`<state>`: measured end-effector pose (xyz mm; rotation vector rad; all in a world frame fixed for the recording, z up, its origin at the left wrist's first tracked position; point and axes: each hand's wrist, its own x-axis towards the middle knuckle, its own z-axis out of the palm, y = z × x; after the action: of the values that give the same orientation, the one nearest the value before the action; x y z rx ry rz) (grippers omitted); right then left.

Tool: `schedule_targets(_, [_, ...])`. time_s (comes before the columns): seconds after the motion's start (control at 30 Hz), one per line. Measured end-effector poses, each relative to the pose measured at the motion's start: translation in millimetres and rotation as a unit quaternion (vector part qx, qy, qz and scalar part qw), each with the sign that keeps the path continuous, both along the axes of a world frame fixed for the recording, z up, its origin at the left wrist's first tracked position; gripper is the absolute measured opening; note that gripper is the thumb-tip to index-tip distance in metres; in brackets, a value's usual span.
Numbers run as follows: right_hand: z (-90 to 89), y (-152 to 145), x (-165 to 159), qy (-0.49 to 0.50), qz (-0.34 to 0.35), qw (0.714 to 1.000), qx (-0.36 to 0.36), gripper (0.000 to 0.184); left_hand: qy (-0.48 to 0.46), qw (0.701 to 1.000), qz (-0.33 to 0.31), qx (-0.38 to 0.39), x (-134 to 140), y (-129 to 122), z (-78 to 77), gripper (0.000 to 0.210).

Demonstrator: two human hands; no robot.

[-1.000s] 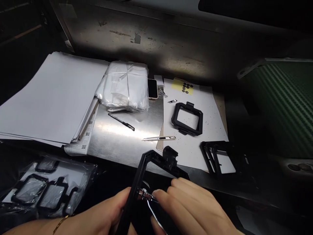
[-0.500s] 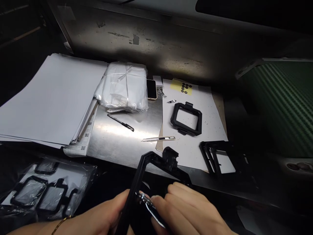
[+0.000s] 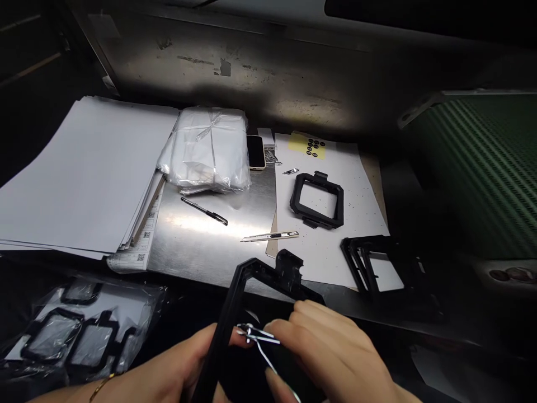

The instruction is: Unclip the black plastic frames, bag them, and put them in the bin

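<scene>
My left hand [image 3: 180, 358] grips the near side of a black plastic frame [image 3: 229, 302], tilted up in front of me, with a clip-like tab at its far edge. In my right hand [image 3: 331, 352] is a small silver nail clipper [image 3: 260, 338], its lever and body spread apart. The clipper's jaws sit inside the frame opening, close to the frame's inner edge and my left fingertips; I cannot tell whether they touch the frame. Another black frame [image 3: 297, 201] of similar shape lies on a white sheet [image 3: 331, 252] beyond my hands.
A utility knife [image 3: 269, 237] and a pen [image 3: 203, 210] lie on the metal table [image 3: 188, 246]. Behind are paper sheets [image 3: 84, 173], a wrapped bundle [image 3: 212, 148] and a phone [image 3: 256, 152]. Stacked frames [image 3: 356, 263] stand right; bagged frames [image 3: 50, 336] lie lower left.
The nail clipper's lever and body have spread apart as my right fingers loosened and shifted slightly. The held frame stays nearly where it was; the view has shifted a little.
</scene>
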<state>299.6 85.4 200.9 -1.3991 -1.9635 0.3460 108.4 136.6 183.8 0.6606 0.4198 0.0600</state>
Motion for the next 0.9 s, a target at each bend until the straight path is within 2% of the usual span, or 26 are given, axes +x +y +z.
schedule_targets(0.07, [2.3, 1.4, 10.9, 0.027, -0.007, 0.999, -0.042, 0.01, 0.003, 1.0, 0.017, -0.02, -2.7, -1.6, -3.6, 0.044])
schedule_targets(0.13, [-6.5, 3.3, 25.5, 0.073, -0.075, 0.993, -0.055, 0.016, 0.011, 0.998, 0.045, -0.041, -7.5, -0.5, -7.1, 0.044])
schedule_targets(0.17, [-17.3, 4.6, 33.7, 0.093, -0.128, 0.986, -0.045, 0.016, 0.019, 0.997, 0.061, -0.042, -10.3, 1.2, -8.4, 0.044])
schedule_targets(0.23, [-51.7, 8.1, 50.2, 0.091, -0.23, 0.968, -0.039, 0.015, 0.044, 0.995, 0.09, -0.021, -16.4, 5.7, -9.6, 0.044])
schedule_targets(0.27, [-73.6, 10.3, 58.0, 0.073, -0.253, 0.964, -0.041, 0.016, 0.058, 0.993, 0.1, -0.006, -19.4, 7.9, -10.0, 0.044])
schedule_targets(0.37, [-137.6, 16.6, 74.9, 0.0, -0.237, 0.966, -0.102, 0.021, 0.087, 0.987, 0.121, 0.055, -25.9, 10.6, -14.1, 0.044])
schedule_targets(0.43, [-160.4, 19.7, 76.2, -0.027, -0.252, 0.96, -0.117, 0.026, 0.119, 0.977, 0.115, 0.137, -24.8, 8.1, -21.6, 0.042])
schedule_targets(0.5, [-157.8, 22.2, 66.3, -0.012, -0.276, 0.953, -0.125, 0.031, 0.187, 0.944, 0.089, 0.257, -17.4, 2.9, -33.5, 0.039])
schedule_targets(0.57, [-134.7, 25.0, 46.1, 0.112, -0.234, 0.949, -0.181, 0.037, 0.279, 0.875, 0.045, 0.393, -4.9, -3.0, -47.7, 0.04])
schedule_targets(0.6, [-119.5, 27.0, 33.9, 0.214, -0.18, 0.932, -0.232, 0.04, 0.318, 0.833, 0.021, 0.452, 1.9, -5.6, -54.7, 0.041])
schedule_targets(0.63, [-104.3, 29.4, 21.5, 0.316, -0.109, 0.9, -0.281, 0.046, 0.345, 0.797, 0.0, 0.496, 8.0, -7.6, -61.1, 0.043])
schedule_targets(0.67, [-90.7, 32.2, 10.2, 0.382, -0.063, 0.865, -0.32, 0.05, 0.358, 0.772, -0.018, 0.525, 12.6, -8.7, -66.7, 0.047])
schedule_targets(0.7, [-79.6, 35.2, 0.8, 0.414, -0.048, 0.843, -0.34, 0.051, 0.352, 0.762, -0.026, 0.543, 15.2, -8.8, -71.1, 0.051])
schedule_targets(0.73, [-71.5, 38.1, -6.2, 0.426, -0.052, 0.834, -0.347, 0.05, 0.335, 0.762, -0.018, 0.554, 15.3, -7.6, -74.4, 0.053])
schedule_targets(0.77, [-65.9, 40.9, -10.5, 0.424, -0.068, 0.836, -0.343, 0.046, 0.322, 0.762, 0.016, 0.561, 13.0, -5.2, -76.7, 0.055])
schedule_targets(0.83, [-60.2, 45.7, -12.1, 0.418, -0.071, 0.842, -0.334, 0.039, 0.333, 0.747, 0.152, 0.555, 2.9, 3.1, -78.9, 0.061])
schedule_targets(0.87, [-58.4, 48.0, -10.5, 0.42, -0.045, 0.841, -0.339, 0.038, 0.35, 0.741, 0.236, 0.523, -3.7, 8.6, -79.3, 0.062])
schedule_targets(0.9, [-56.9, 51.1, -8.2, 0.415, -0.008, 0.839, -0.352, 0.037, 0.365, 0.749, 0.31, 0.458, -10.4, 14.5, -79.6, 0.062])
